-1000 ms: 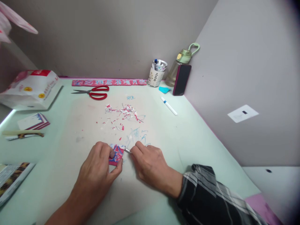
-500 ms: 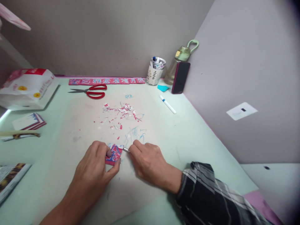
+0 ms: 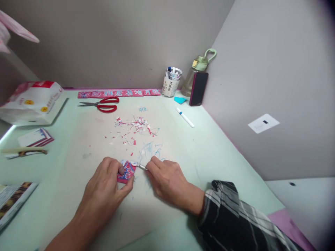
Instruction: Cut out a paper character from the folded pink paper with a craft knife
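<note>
A: Not much has shifted against the earlier frames. The view has drifted a little, so the bottle and phone now sit slightly left of where they were, while both hands stay low in the centre of the frame on the same little card.

B: Which hand does what?

A: The left hand (image 3: 107, 184) pins the small red-and-blue card (image 3: 127, 171) flat to the pale cutting mat (image 3: 78, 139), forefinger pressed on top, thumb closed against its lower edge. The right hand (image 3: 166, 179) is curled shut around a thin craft knife (image 3: 141, 167); only the metal tip shows, touching the card's right edge.

B: How should that cut be handled?

A: I'd keep the holding fingers behind the blade's path, draw lightly, and turn the card rather than the wrist. The scraps (image 3: 133, 127) above suggest fine trimming, so short strokes seem wiser.

B: Anything readable?

A: A paper cup (image 3: 169, 83) of pens in the upper centre carries dark characters, too small to read with confidence. The red strip (image 3: 119, 93) along the back wall bears a row of blue characters, likewise blurred. The white bag (image 3: 31, 103) at upper left has red and yellow print.

B: And the rest?

A: Red scissors (image 3: 103, 104) below the strip, a white pen (image 3: 184, 117) to the right, a phone (image 3: 198, 89) leaning on a green bottle (image 3: 199, 68).
</note>
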Tool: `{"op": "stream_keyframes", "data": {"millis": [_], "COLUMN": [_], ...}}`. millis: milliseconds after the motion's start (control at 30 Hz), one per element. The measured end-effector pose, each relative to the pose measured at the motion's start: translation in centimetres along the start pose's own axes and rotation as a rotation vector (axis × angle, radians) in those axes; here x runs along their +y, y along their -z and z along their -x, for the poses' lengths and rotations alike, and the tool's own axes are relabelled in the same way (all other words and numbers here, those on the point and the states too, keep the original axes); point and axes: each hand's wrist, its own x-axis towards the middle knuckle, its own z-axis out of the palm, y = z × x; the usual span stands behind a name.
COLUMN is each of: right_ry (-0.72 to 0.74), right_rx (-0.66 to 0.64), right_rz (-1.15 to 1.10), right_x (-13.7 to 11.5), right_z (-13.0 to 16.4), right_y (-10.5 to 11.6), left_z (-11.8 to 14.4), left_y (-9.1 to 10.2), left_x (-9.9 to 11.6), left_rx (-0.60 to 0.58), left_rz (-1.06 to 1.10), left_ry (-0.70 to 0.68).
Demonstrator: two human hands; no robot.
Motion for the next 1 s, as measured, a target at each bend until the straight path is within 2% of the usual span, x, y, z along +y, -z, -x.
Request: {"op": "stream_keyframes", "data": {"millis": [100, 267, 433, 567, 800, 900, 1000], "right_ry": [-0.016, -0.147, -0.213, -0.137, 0.086, 0.097, 0.051], "right_rx": [0.015, 0.063, 0.109, 0.119, -0.024, -0.029, 0.030], "right_rz": [-0.017, -0.072, -0.240, -0.444, -0.377, -0.344, -0.348], "right_x": [0.2, 1.4, 2.2, 2.5, 1.8, 1.6, 1.4], "right_z": [-0.7, -2.6, -1.8, -0.9, -0.3, 0.1, 0.2], "right_y": [-0.2, -0.3, 0.7, 1.2, 1.9, 2.0, 1.8], "left_z": [0.2, 1.0, 1.0, 0.6, 0.5, 0.5, 0.3], "left_y": [-0.2, -0.4, 0.1, 0.4, 0.6, 0.7, 0.6], "left_x": [0.2, 1.3, 0.6, -0.6, -1.2, -1.1, -0.8], "left_rx": [0.000, -0.013, 0.017, 0.032, -0.040, -0.035, -0.004], "left_rz": [0.010, 0.046, 0.049, 0.064, 0.151, 0.162, 0.146], "left_ry": [-0.020, -0.065, -0.045, -0.039, 0.026, 0.028, -0.036]}}
